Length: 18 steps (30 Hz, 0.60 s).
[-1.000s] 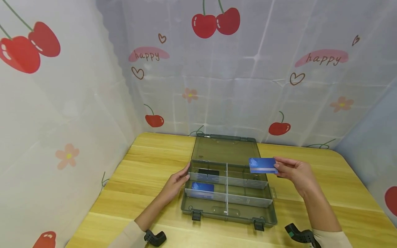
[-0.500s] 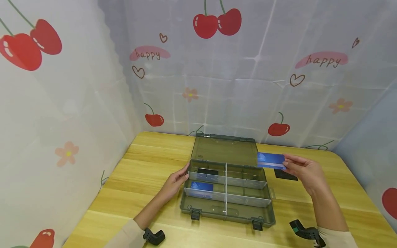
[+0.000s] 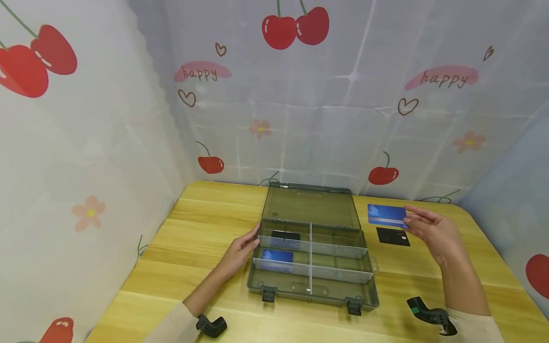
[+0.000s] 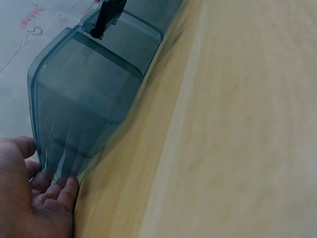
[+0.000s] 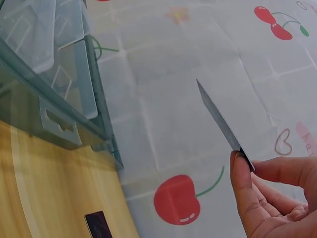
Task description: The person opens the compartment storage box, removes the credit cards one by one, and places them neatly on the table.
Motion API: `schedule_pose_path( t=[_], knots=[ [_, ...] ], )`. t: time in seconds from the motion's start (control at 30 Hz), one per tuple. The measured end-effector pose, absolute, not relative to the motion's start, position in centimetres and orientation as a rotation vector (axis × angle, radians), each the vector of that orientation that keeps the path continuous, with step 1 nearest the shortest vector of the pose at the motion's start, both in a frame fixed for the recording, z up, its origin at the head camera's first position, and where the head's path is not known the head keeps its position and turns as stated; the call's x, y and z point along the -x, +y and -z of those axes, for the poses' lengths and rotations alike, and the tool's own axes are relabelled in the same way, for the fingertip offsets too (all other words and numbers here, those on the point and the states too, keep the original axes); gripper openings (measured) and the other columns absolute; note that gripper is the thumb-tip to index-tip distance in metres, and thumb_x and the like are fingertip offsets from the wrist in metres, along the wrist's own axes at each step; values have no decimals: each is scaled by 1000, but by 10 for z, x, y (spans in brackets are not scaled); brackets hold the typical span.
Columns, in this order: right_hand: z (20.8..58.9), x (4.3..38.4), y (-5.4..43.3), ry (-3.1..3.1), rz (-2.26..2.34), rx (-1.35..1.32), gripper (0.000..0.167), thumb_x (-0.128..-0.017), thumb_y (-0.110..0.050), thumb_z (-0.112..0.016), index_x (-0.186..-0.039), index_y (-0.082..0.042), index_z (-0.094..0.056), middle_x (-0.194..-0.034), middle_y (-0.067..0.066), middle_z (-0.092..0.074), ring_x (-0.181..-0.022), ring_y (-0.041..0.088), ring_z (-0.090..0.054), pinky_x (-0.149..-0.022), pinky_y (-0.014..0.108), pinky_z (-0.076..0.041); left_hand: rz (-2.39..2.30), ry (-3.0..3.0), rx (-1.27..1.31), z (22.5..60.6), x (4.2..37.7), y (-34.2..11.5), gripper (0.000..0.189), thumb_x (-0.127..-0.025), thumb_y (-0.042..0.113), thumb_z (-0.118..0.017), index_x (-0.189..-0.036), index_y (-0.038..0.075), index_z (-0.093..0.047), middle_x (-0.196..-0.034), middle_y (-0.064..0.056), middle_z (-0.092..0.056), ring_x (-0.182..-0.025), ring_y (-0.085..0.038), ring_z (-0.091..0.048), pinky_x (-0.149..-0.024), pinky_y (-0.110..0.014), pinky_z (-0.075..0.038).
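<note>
My right hand [image 3: 433, 233] pinches a blue bank card [image 3: 387, 215] by its right edge, between thumb and fingers. In the right wrist view the card [image 5: 220, 121] is seen nearly edge-on. A black card [image 3: 393, 236] lies on the table just below it in the head view. My left hand [image 3: 238, 252] holds the left wall of a smoky clear storage box [image 3: 313, 299], thumb at the rim and fingers against the outside. Inside the box, another blue card [image 3: 278, 257] sits in the middle left compartment, a black card [image 3: 286, 236] in the back left one.
The box lid [image 3: 310, 205] is folded back toward the patterned curtain [image 3: 317, 124]. Pale dividers [image 3: 340, 274] split the box into several compartments. Two dark latches [image 3: 268, 295] hang at its front. Wooden table [image 3: 206, 209] extends on both sides.
My right hand has carried the blue card rightward and slightly up, away from the box. The black card on the table has come into full sight. My left hand stays on the box.
</note>
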State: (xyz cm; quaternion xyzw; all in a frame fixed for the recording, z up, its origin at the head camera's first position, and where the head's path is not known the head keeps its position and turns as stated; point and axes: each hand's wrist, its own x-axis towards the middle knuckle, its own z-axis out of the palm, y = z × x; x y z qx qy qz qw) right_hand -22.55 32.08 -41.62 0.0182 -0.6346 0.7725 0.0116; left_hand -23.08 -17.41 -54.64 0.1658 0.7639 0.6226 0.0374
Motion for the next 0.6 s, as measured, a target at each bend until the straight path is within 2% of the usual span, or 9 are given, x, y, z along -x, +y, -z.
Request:
schedule_pose_path(
  t=[0.2,0.6],
  knots=[
    [420,228,330,-1946,-2409,24,24,-94,3,-69,-105,-16,-79,-91,0,-74,-81,11,-73,-74,25,-62,-1917,2330,-505,547,231,-175,55,-108,27,-52,-158,14,-34,-164,0,-28,-150,-24,-28,-117,-36,-34],
    [430,230,342,-1873,-2443,37,28,-95,7,-65,-107,-13,-80,-92,0,-74,-83,10,-73,-74,25,-62,-1906,2347,-503,547,231,-175,55,-108,26,-52,-158,14,-35,-164,-3,-28,-149,-26,-29,-116,-37,-35]
  ],
)
